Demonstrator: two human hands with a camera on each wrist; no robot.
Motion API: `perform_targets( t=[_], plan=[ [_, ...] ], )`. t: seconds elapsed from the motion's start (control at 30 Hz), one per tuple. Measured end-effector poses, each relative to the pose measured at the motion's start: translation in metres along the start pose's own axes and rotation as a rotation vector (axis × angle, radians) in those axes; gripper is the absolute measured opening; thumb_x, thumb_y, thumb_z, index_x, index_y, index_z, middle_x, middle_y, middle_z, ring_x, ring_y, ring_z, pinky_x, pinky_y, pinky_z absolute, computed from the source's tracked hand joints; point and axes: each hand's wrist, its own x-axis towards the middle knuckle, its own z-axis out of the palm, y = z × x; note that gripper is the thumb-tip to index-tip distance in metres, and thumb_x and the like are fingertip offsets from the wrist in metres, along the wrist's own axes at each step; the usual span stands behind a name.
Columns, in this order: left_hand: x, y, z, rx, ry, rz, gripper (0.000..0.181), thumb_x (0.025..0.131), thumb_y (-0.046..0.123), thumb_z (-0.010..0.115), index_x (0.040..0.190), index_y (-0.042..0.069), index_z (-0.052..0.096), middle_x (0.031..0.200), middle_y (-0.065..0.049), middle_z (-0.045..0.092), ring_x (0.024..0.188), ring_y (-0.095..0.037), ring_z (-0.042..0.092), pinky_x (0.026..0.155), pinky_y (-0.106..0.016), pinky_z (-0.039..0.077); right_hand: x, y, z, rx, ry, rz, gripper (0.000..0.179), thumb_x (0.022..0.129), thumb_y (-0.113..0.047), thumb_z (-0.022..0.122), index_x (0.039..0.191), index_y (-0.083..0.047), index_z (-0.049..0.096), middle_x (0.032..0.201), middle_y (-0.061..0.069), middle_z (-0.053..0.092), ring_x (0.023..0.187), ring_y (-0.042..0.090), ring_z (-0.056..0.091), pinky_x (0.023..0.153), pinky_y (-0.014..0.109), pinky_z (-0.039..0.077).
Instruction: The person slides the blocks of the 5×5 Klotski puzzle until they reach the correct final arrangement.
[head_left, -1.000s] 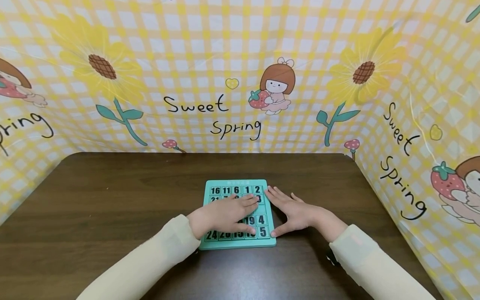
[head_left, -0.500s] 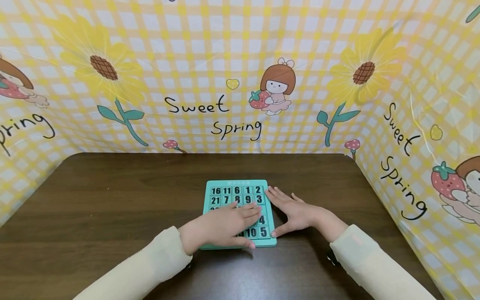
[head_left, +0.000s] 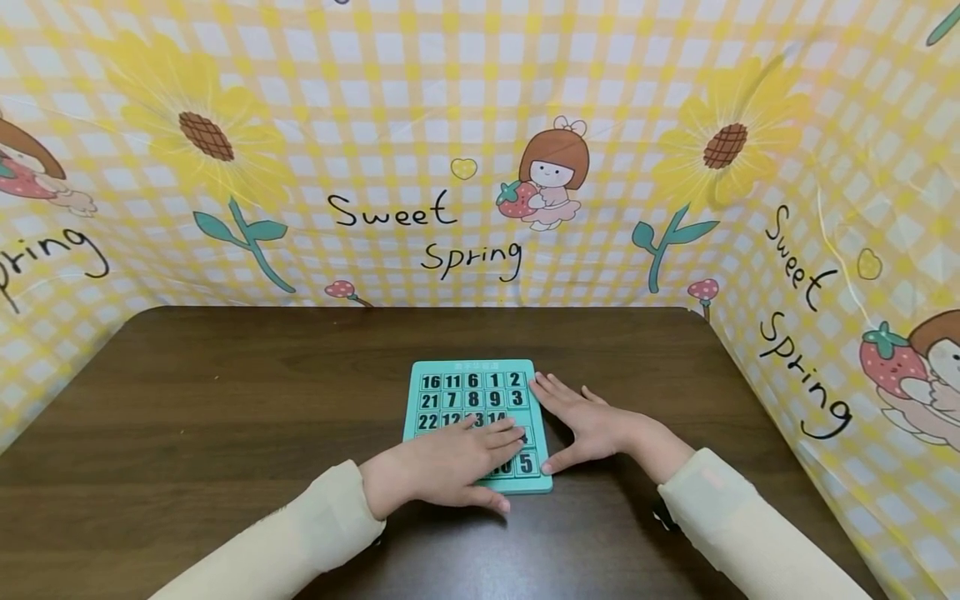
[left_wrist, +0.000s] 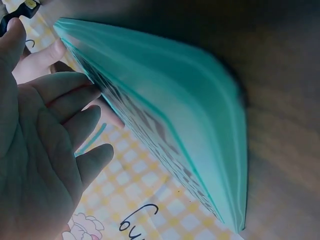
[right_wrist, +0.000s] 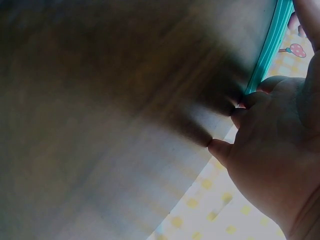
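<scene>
A turquoise number slide puzzle (head_left: 435, 367) lies flat on the table, its square tiles bearing black numerals. My left hand (head_left: 450, 462) stretches over its lower half with straight fingers, covering many of the lower tiles. Its fingertips are right at the 4 tile (head_left: 527, 435), while the thumb extends past the near edge. In the left wrist view, the left palm (left_wrist: 45, 140) shows, fingers extended toward the puzzle's face. My right hand (head_left: 588, 425) rests along the puzzle's right edge, fingers spread, fingertips at the upper side and thumb at the lower corner. The turquoise edge (right_wrist: 267, 55) also shows in the right wrist view.
The dark brown wooden table (head_left: 225, 417) extends around the puzzle on all sides. Behind and beside it hangs a yellow checked cloth (head_left: 390, 117) printed with sunflowers, cartoon figures and lettering.
My left hand has slid down and slightly left over the puzzle, uncovering tiles in the second and third rows. The right hand has stayed at the right edge.
</scene>
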Motion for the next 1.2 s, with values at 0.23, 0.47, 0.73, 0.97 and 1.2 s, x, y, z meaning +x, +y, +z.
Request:
perform_targets(
  t=[0.23, 0.47, 0.73, 0.97, 1.2],
  plan=[
    [0.005, -0.008, -0.003, -0.031, 0.004, -0.036, 0.079, 0.097, 0.062, 0.045, 0.156, 0.011, 0.032, 0.165, -0.002, 0.025, 0.154, -0.019, 0.019, 0.12, -0.053, 0.027, 0.001, -0.001, -0.001, -0.001, 0.0, 0.003, 0.118, 0.08, -0.062, 0.073, 0.161, -0.013, 0.003, 0.169, 0.006, -0.006, 0.157, 0.028, -0.005, 0.118, 0.069, 0.005],
    [0.011, -0.015, -0.004, -0.032, -0.023, -0.076, 0.08, 0.097, 0.064, 0.043, 0.158, 0.013, 0.028, 0.166, 0.0, 0.021, 0.155, -0.016, 0.015, 0.122, -0.051, 0.024, 0.001, -0.001, -0.001, -0.001, -0.008, -0.001, 0.117, 0.081, -0.062, 0.072, 0.161, -0.013, 0.003, 0.169, 0.006, -0.006, 0.156, 0.028, -0.005, 0.118, 0.07, 0.004],
    [0.001, -0.009, -0.01, 0.005, 0.0, -0.06, 0.081, 0.097, 0.063, 0.043, 0.158, 0.012, 0.028, 0.167, -0.002, 0.021, 0.155, -0.017, 0.014, 0.122, -0.052, 0.025, 0.001, -0.001, -0.002, -0.001, -0.001, 0.003, 0.117, 0.081, -0.062, 0.073, 0.161, -0.013, 0.002, 0.169, 0.006, -0.006, 0.157, 0.028, -0.005, 0.118, 0.069, 0.004],
    [-0.01, 0.008, -0.007, 0.056, 0.025, 0.015, 0.079, 0.098, 0.062, 0.044, 0.157, 0.012, 0.03, 0.166, -0.003, 0.024, 0.154, -0.017, 0.018, 0.119, -0.053, 0.029, 0.002, -0.002, -0.002, -0.002, -0.002, -0.006, 0.118, 0.081, -0.061, 0.073, 0.161, -0.013, 0.002, 0.169, 0.007, -0.006, 0.156, 0.029, -0.005, 0.118, 0.07, 0.004],
    [-0.011, 0.02, 0.0, 0.084, 0.025, 0.069, 0.079, 0.097, 0.065, 0.042, 0.156, 0.013, 0.034, 0.164, -0.001, 0.028, 0.153, -0.015, 0.022, 0.118, -0.051, 0.032, 0.0, -0.001, -0.001, -0.006, 0.004, -0.002, 0.118, 0.081, -0.061, 0.073, 0.161, -0.013, 0.003, 0.169, 0.008, -0.005, 0.156, 0.029, -0.004, 0.118, 0.07, 0.005]
  ],
)
